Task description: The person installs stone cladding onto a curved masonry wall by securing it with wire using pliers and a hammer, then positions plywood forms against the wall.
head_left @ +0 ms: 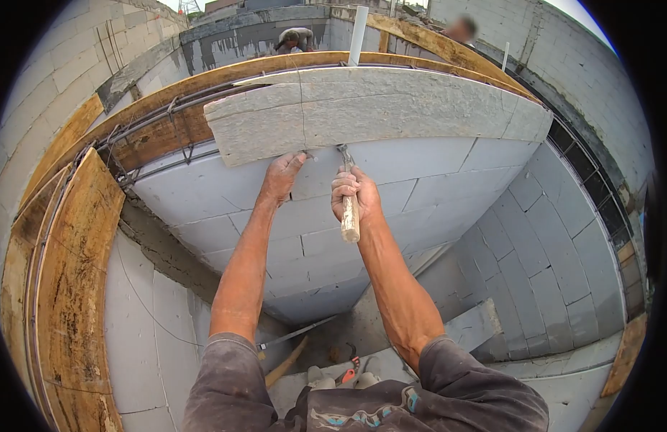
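A long grey board (391,104) stands along the top of the light block wall (377,169), in front of the steel bars. Just under its lower edge, my left hand (283,175) is raised with thumb and fingers pinched together by a small thin piece, too small to name. My right hand (355,193) is wrapped round the wooden handle of a hammer (350,219). The hammer's metal head is up near the board's lower edge, and the handle's end points down toward me. A thin wire runs down over the board above my left hand.
Stained wooden planks (78,288) and steel bars (168,111) line the wall tops at left. A white pipe (358,36) stands behind the board. Two people are beyond, one bending (295,39). Below lie a red-handled tool (348,375) and a loose board (474,327).
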Available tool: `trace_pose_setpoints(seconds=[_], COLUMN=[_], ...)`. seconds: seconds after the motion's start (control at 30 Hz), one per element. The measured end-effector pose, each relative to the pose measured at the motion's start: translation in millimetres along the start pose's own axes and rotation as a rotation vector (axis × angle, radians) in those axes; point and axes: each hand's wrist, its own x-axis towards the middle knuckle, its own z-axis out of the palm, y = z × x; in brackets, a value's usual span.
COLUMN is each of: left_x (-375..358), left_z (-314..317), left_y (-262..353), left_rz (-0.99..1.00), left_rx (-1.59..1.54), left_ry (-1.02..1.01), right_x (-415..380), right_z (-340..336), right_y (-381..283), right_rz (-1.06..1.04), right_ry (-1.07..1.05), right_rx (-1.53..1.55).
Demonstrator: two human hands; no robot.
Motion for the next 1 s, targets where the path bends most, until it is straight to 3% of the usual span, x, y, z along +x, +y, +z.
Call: trace_pose_setpoints(seconds=[0.13, 0.27, 0.37, 0.47, 0.6, 0.7, 0.8, 0.9, 1.0], left_x=[12.6, 21.9, 9.7, 1.1, 7.5, 11.2, 12.7, 0.6, 3.4], left_z=[-4.5, -8.9, -3.3, 0.0, 3.8, 2.0, 2.8, 4.7, 5.3], left_y=[-27.2, -26.4, -11.3, -2.8, -14.9, -23.4, -28.4, -5.8, -11.6], left_rz=[0.034, 0.044, 0.033, 0.035, 0.140, 0.158, 0.110, 0.092, 0.120], left_rx=[0.004, 0.065, 0.067, 0.037, 0.022, 0.088, -0.018, 0.116, 0.033], left_ry=[0.003, -0.002, 0.014, 0.017, 0.061, 0.091, 0.064, 0.108, 0.080], right_x=[-4.5, -11.0, -27.2, -51.7, -89.9, -92.0, -93.1, -106.0, -98.7], right_z=[-14.4, -7.2, -28.5, -70.0, -149.8, -152.4, -64.8, -33.0, -99.0], right_y=[3.8, -2.6, -3.9, 11.9, 29.2, 31.2, 48.3, 66.6, 61.9], right_rz=[-0.128, 0.042, -0.144, -0.240, -0.076, -0.098, -0.391, -0.569, -0.628], right_ry=[0.131, -0.053, 0.055, 0.285, 0.612, 0.647, 0.304, 0.127, 0.293], right_rx=[0.077, -0.034, -0.392, -0.527, -0.633, -0.717, -1.002, -1.301, -1.565])
